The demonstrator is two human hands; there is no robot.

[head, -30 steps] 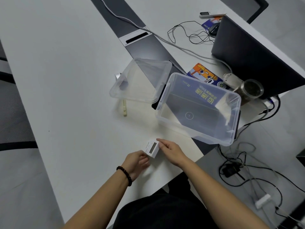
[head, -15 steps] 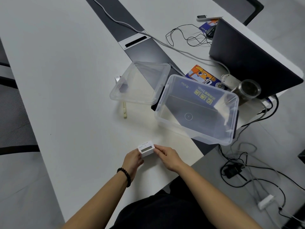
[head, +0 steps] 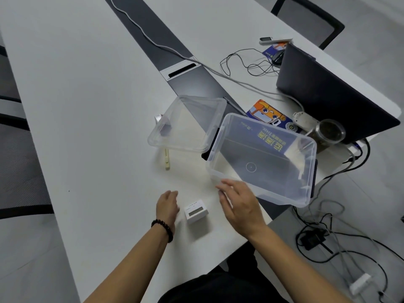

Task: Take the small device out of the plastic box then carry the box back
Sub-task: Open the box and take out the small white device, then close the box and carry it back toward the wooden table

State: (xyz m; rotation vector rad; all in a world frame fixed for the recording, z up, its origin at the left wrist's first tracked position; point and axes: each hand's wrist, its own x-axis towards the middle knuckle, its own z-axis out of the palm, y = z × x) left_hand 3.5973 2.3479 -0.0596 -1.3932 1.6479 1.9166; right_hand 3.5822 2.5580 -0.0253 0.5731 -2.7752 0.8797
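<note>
The small white device [head: 196, 211] with a grey screen stands on the white table near its front edge, between my two hands and touched by neither. My left hand [head: 167, 205], with a dark bead bracelet on the wrist, hovers just left of it, fingers loose. My right hand [head: 239, 202] is open with fingers spread, right of the device and close to the near wall of the clear plastic box [head: 284, 194]. The box holds nothing and overhangs the table's right edge. Its clear lid [head: 188, 122] lies to its left.
A dark laptop [head: 332, 92] stands at the right, with a glass jar [head: 329, 132], a white adapter, a colourful card [head: 267, 113] and tangled cables near it. A small cream stick [head: 166, 159] lies by the lid. Cables and a power brick lie on the floor at right.
Both hands held the device and set it down on the table. They have now let go; my right hand has moved right toward the box and my left hand has drawn slightly away.
</note>
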